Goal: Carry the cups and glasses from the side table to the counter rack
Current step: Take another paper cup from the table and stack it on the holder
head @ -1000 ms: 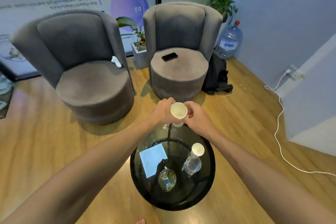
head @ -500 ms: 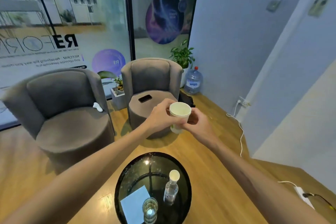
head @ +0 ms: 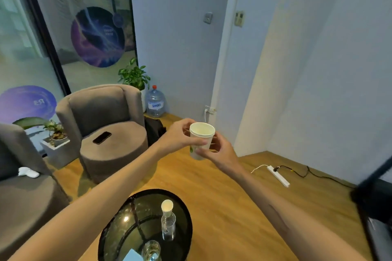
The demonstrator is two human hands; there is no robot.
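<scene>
Paper cup (head: 200, 140) now raised at frame centre, well above side table (head: 118, 231), view swung right since a second ago (carry begun). Left hand (head: 178, 136) and right hand (head: 219, 152) both grip it. Glasses (head: 168, 226) remain on table.

Office lounge or waiting corner: grey tub armchairs (head: 106, 125) left of centre, branded glass partition (head: 84, 34) upper left, water-cooler bottle (head: 155, 101), round glass side table (head: 118, 237) bottom centre.

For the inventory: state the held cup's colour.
Cream-white cup with a small green mark low down; head view.
</scene>
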